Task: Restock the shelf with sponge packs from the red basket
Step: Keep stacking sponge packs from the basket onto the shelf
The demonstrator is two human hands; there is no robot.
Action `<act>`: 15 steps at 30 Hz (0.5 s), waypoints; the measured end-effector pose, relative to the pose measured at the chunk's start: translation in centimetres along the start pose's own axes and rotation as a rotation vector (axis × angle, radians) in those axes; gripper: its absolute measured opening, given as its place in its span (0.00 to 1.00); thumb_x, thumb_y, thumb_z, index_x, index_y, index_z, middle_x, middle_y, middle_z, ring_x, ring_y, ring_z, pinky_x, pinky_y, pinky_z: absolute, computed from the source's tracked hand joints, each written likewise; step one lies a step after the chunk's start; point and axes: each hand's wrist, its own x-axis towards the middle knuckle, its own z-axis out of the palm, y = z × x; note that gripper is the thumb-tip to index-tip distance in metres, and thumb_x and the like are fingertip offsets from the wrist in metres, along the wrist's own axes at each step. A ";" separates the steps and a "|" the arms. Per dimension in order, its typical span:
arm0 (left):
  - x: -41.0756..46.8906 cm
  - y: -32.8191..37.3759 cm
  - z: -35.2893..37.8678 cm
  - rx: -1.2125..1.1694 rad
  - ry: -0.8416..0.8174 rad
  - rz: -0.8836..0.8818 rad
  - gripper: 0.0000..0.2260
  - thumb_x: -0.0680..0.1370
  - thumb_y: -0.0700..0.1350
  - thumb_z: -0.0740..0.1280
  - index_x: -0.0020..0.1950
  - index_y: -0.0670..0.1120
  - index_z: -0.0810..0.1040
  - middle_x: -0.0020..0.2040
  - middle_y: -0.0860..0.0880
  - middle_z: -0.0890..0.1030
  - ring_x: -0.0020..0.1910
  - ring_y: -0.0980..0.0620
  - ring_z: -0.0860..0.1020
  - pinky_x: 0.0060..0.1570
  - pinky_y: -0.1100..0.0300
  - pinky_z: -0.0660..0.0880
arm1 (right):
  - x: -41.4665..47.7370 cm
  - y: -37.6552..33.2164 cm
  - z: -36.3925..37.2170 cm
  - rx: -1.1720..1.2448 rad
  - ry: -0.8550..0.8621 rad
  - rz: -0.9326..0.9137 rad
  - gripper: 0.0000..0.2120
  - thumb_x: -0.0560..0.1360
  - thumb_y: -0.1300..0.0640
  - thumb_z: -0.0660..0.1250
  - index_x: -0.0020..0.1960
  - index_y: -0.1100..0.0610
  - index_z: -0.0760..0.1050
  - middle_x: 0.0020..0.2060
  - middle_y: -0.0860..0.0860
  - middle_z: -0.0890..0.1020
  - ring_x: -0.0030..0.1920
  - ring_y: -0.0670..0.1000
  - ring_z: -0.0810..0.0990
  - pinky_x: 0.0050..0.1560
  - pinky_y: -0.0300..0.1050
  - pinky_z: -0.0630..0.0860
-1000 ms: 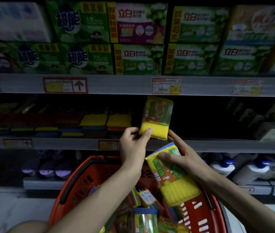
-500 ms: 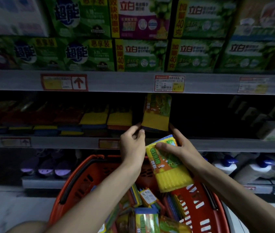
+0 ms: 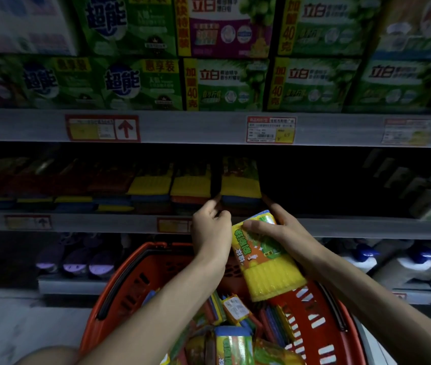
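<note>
Change from the earlier frames: the yellow-and-green wrapped sponge pack [image 3: 240, 180], previously pinched upright by the left hand [image 3: 210, 229], now lies flat on a stack on the grey metal shelf [image 3: 103, 223], just above and beyond that hand. The left fingers are curled, with the index finger at the pack's lower left corner. Contact or grip cannot be confirmed, as the thumb is hidden.

The right hand [image 3: 286, 234] holds a second yellow sponge pack with an orange-green label [image 3: 261, 259], thumb across its face – position unchanged, just right of the left hand.

The shelf interior is dark and the stacks further left are barely legible. The red plastic basket [image 3: 119, 285] sits below both forearms, which cover part of the loose sponge packs [image 3: 234, 308] inside.

Above the hands: green detergent boxes [image 3: 224, 84] and a red-framed price label [image 3: 271, 129].
</note>
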 end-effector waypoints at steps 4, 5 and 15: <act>-0.1 0.3 -0.2 0.029 0.005 -0.017 0.14 0.82 0.39 0.63 0.66 0.47 0.78 0.57 0.49 0.83 0.56 0.47 0.82 0.58 0.47 0.80 | 0.1 -0.1 0.4 -0.038 -0.026 0.002 0.24 0.67 0.48 0.82 0.55 0.39 0.71 0.50 0.58 0.86 0.47 0.59 0.88 0.52 0.58 0.85; -0.1 0.3 -0.2 0.026 0.015 -0.029 0.12 0.82 0.39 0.63 0.64 0.47 0.78 0.54 0.49 0.83 0.55 0.47 0.82 0.57 0.46 0.80 | 0.1 -0.2 0.4 -0.045 -0.025 0.002 0.22 0.69 0.50 0.81 0.55 0.41 0.71 0.50 0.59 0.86 0.47 0.58 0.88 0.51 0.56 0.85; -0.2 1.0 -0.9 -0.148 0.047 -0.205 0.14 0.82 0.37 0.61 0.67 0.42 0.74 0.46 0.48 0.81 0.52 0.48 0.82 0.58 0.47 0.78 | -0.2 -1.2 0.2 -0.041 -0.024 0.049 0.21 0.74 0.52 0.76 0.62 0.50 0.72 0.45 0.57 0.87 0.40 0.53 0.88 0.38 0.45 0.83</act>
